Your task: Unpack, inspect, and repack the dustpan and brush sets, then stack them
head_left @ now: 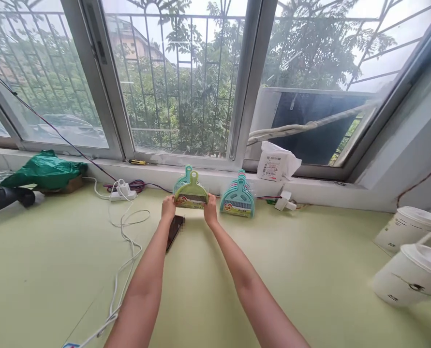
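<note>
Between my two hands is a green dustpan set (191,196), upright with its handle up, near the back edge of the table. My left hand (168,208) grips its left edge and my right hand (210,210) its right edge. Right behind it shows a teal dustpan (181,181), mostly hidden. To the right of my right hand a row of several dustpan sets (237,199) stands one behind another, a teal one in front. A dark phone (175,232) lies on the table beside my left wrist.
On the light green table (309,270) are white cables (128,241), a power strip (123,191) and two white lidded buckets (411,275) at the right. A green bag (46,170) sits back left. The sill holds a screwdriver (137,162) and a white package (273,162).
</note>
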The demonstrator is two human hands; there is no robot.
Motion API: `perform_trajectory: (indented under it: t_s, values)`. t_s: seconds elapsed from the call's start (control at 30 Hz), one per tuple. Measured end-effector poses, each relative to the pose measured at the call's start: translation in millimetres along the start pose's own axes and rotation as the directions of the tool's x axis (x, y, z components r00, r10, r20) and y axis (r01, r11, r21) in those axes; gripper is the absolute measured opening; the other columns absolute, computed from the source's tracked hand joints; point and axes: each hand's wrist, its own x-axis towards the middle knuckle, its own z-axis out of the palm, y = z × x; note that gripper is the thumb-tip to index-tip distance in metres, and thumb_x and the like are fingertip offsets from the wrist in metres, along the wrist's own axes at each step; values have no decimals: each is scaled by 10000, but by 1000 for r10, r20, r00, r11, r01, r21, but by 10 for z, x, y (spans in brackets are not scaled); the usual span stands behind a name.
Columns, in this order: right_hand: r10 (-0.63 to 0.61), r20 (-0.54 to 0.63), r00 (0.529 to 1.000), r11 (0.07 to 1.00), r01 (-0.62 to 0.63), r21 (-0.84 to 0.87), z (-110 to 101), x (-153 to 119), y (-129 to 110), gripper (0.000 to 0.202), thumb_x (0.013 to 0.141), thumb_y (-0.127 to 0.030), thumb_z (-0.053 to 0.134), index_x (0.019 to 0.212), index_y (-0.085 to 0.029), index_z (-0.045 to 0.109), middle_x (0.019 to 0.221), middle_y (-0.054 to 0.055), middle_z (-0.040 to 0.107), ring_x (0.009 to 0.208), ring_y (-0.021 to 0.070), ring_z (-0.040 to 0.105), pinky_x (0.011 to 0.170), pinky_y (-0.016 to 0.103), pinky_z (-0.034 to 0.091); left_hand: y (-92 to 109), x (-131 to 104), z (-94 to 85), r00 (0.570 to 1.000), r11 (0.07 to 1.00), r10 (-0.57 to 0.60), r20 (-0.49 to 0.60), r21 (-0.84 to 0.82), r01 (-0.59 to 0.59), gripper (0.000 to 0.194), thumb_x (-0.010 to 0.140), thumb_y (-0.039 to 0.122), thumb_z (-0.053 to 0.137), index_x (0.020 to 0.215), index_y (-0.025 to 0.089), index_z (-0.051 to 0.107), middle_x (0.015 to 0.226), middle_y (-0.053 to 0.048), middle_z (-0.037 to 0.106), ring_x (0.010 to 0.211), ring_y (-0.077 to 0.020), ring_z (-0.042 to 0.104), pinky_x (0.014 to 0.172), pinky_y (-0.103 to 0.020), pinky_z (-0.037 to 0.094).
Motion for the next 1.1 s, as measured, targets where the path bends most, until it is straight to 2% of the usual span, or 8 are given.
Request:
perform_trajectory:
  t_s: [0.13, 0.27, 0.4, 0.57, 0.7, 0.83, 0.97, 1.1]
  values:
    - [6, 38, 999, 1000, -7, 14, 466, 288, 147, 594, 784, -98, 378, 1369, -192, 328, 1420, 123, 325, 1291, 219, 404, 1053, 373, 359, -335, 379, 227, 997, 997, -72, -23, 19, 73, 270, 828, 219, 582, 1068, 96, 600, 1059, -182, 623, 1002, -270, 596, 842, -333, 442]
    - [48, 81, 996, 999, -48, -4, 765, 441, 268, 812, 757, -96, 432, 1491, -190, 98, 1569, 118, 74, 1437, 264, 145, 1132, 448, 228, -460, 617, 447, 984, 984, -178, 14, -20, 178, 535, 820, 149, 556, 1324, 45, 410, 1254, -265, 519, 1142, -310, 548, 894, -371, 438]
    - [58, 77, 995, 990, -47, -131, 911, 482, 374, 899, 735, -46, 397, 1502, -160, -58, 1585, 120, -3, 1459, 249, 2, 1153, 512, 51, -431, 765, 590, 980, 982, -182, 85, -42, 186, 592, 809, 92, 501, 1378, 35, 348, 1326, -293, 465, 1215, -317, 509, 932, -372, 427]
    - [117, 128, 985, 954, -76, -292, 842, 492, 319, 838, 786, -77, 376, 1500, -128, -58, 1580, 142, 1, 1461, 260, -3, 1133, 559, 22, -362, 796, 626, 970, 977, -194, 143, -60, 204, 803, 797, 203, 552, 1452, -5, 136, 1316, -329, 467, 1258, -346, 470, 967, -420, 407]
    - [10, 74, 997, 975, 7, -222, 378, 330, 93, 715, 883, -199, 364, 1500, -157, 6, 1580, 141, 14, 1456, 249, 49, 1130, 504, 149, -294, 684, 529, 973, 973, -221, 71, -52, 225, 999, 771, 356, 618, 1449, -50, 6, 1455, -381, 214, 1399, -391, 213, 1054, -495, 308]
    - [-183, -105, 978, 950, 148, -275, -480, 55, 21, 471, 928, -211, 323, 1399, -224, 301, 1487, 111, 308, 1386, 197, 247, 1104, 404, 207, -92, 472, 368, 983, 989, -146, -112, -27, 144, 925, 809, 401, 579, 1466, 37, 38, 1506, -323, 111, 1422, -372, 134, 1080, -535, 253]
    - [94, -512, 854, 943, -241, -228, -1325, -91, 352, 377, 892, -339, 432, 1233, -178, 431, 1331, 178, 439, 1303, 283, 328, 1027, 471, 267, 238, 180, 307, 972, 994, -111, -208, -37, 105, 580, 880, 330, 459, 1392, 122, 284, 1417, -250, 311, 1342, -333, 314, 1037, -507, 318]
    - [341, -492, 801, 880, -456, -131, -1784, -142, 828, 403, 784, -405, 585, 1102, -173, 499, 1200, 196, 546, 1184, 313, 438, 937, 447, 345, 546, -81, 374, 987, 995, -96, -130, 13, 98, 300, 880, 270, 413, 1139, 162, 519, 1224, -179, 489, 1206, -313, 442, 968, -470, 368]
